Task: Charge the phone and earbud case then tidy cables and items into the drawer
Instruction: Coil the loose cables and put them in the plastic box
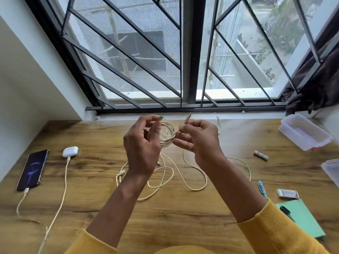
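Above the desk (183, 217), the left hand (142, 143) fingers (156, 129) grip a coiled cable (167, 134) partly hidden behind them, while the right hand (198, 142) fingers pinch its blurred free end just beside the coil.

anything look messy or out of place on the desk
Loose cables sprawl tangled mid-desk under the hands, which are coiling another. A battery lies stray on the right. The phone and earbud case sit neatly plugged in.
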### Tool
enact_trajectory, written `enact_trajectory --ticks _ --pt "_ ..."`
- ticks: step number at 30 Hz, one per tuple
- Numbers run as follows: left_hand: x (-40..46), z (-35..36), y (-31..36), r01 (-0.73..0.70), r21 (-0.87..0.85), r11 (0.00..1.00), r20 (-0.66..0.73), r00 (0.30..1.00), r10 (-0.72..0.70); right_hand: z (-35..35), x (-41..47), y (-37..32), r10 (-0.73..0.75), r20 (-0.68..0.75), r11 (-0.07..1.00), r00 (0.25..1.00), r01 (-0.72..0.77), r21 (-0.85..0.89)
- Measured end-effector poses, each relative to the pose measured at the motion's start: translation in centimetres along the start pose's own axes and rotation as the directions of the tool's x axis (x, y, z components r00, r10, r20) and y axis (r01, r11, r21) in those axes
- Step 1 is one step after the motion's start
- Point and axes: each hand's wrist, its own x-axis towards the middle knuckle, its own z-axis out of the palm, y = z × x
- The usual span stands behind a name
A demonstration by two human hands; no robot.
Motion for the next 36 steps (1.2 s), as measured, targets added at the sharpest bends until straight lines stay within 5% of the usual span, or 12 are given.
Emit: enact_trajectory --ticks 8,17,24,36 --pt "0.3 -0.2 0.0 -0.095 -0.104 0.990 0.149 0.983 0.110 -0.8 0.5 -0.9 0.115 0.191 0.929 0.975 -0.037 -0.368" --pt "0.7 0.1 -0.4 0.108 -0.239 0.965 0.244 0.969 -0.048 -1.7 1.4 -2.2 0.173 0.275 0.817 0.946 0.018 -0.577" --pt "0.9 0.7 -0.6 0.490 -0.437 0.755 0.362 0.864 -0.351 -2.3 1.5 -1.2 0.144 0.309 0.894 0.940 0.010 -0.449" --pt "0.0 1.0 -1.3 0.448 -0.376 0.811 0.318 0.885 -0.341 -2.4 0.4 -0.7 0.181 0.405 0.982 0.896 -0.140 -0.130"
